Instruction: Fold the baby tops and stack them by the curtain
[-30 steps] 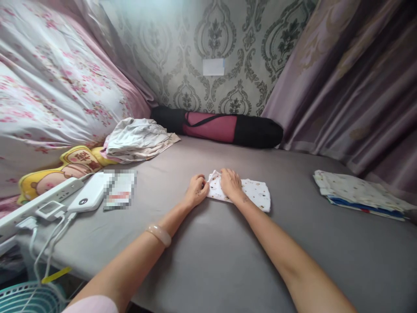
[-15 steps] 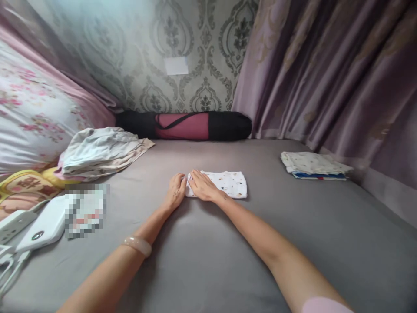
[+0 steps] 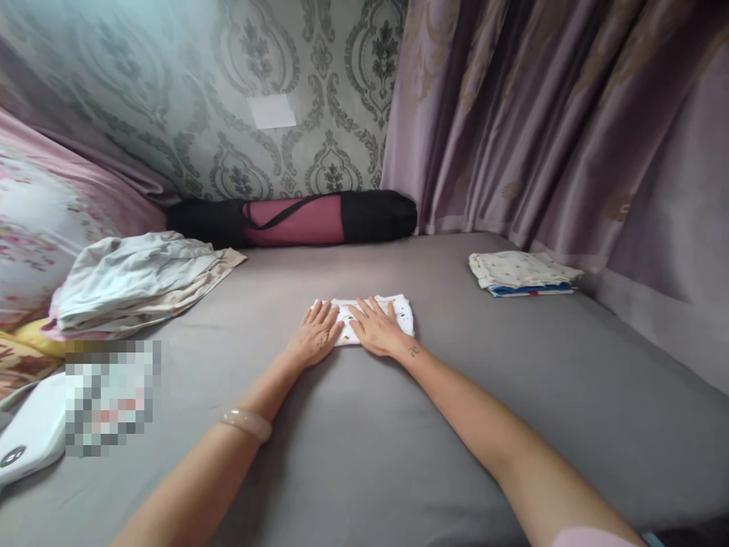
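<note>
A folded white cloth with small printed figures [image 3: 348,328] lies flat on the grey bed sheet [image 3: 364,441]. My left hand [image 3: 317,333] rests palm down over its left end, fingers stretched out. On its right part lies my right hand [image 3: 377,327], also flat, with the fingers spread. Both hands press on top of the cloth and hide much of it; neither grips it. A pale bangle [image 3: 247,424] circles my left forearm.
At the right stands a stack of folded cloths [image 3: 521,272]. A loose heap of clothes [image 3: 137,277] lies at the left, near a white power bank [image 3: 39,425] and a blurred-out item [image 3: 114,399]. A black and maroon long bag [image 3: 296,220] lies along the wall.
My right hand has slid rightward across the cloth and spread its fingers. My left hand has moved from the cloth's left edge onto its top and flattened. The view has turned slightly right.
</note>
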